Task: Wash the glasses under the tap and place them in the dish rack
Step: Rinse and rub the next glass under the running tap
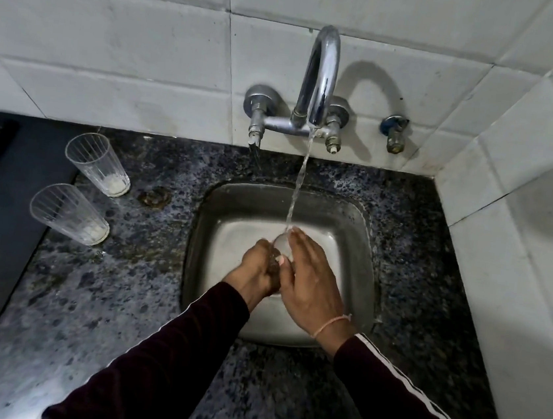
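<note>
The dark speckled granite counter [141, 297] carries a square stainless-steel sink [362, 226]. A chrome arched tap [321, 76] runs water into it. Two clear ribbed glasses [97, 163] stand left of the sink (both with white residue at the base). Over the basin, the left hand [258, 269] grips a third clear glass [281, 244]; the right hand [312, 279] rests on it, fingers extended.
</note>
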